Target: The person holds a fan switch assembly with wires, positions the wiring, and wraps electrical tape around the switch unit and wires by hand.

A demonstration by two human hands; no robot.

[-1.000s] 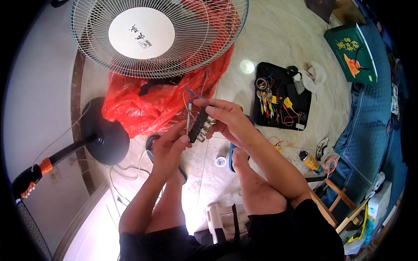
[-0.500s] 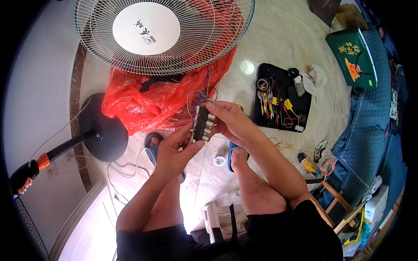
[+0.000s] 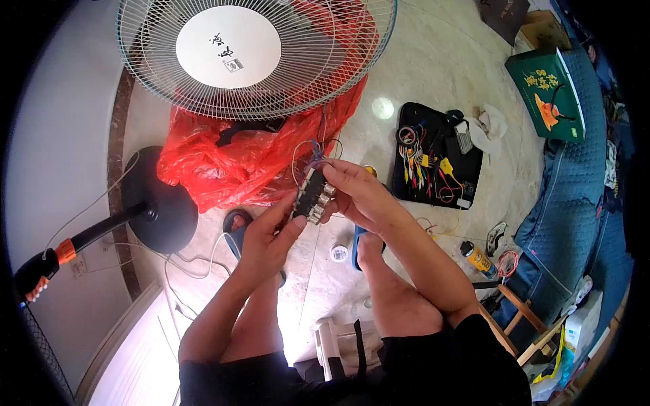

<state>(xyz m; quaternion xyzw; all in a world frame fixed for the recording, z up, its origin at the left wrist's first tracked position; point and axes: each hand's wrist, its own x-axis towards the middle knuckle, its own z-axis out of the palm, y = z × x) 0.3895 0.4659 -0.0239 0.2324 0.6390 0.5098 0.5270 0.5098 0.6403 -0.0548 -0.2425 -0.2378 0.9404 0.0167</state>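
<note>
**Black block [image 3: 311,191] held at both ends above the tiled floor [image 3: 433,68]**

The left grip [image 3: 264,233] is closed on the block's near end, thumb on top. The right grip [image 3: 359,193] pinches the far end between thumb and fingers. The block sits tilted between them, in front of the knees, with a row of shiny metallic knobs [image 3: 317,214] along its right side. Thin wires [image 3: 315,152] bunch at its far end, near the right thumb, and loop towards a crumpled red plastic bag [image 3: 223,169].

Over the far part of that bag looms a round fan cage [image 3: 325,68] with a white disc [image 3: 228,47] at its middle. Left of the bag, a round black base [image 3: 159,220] carries a pole with an orange collar [image 3: 66,252].

Below the hands, a small white-topped container [image 3: 338,253] stands beside one of the blue slippers [image 3: 357,250]. To the right lies an open black case [image 3: 413,114] of coloured leads [image 3: 412,162]. Farther out I can see a yellow can [image 3: 477,257], then a green bag [image 3: 545,95] against blue quilted fabric [image 3: 569,183].
</note>
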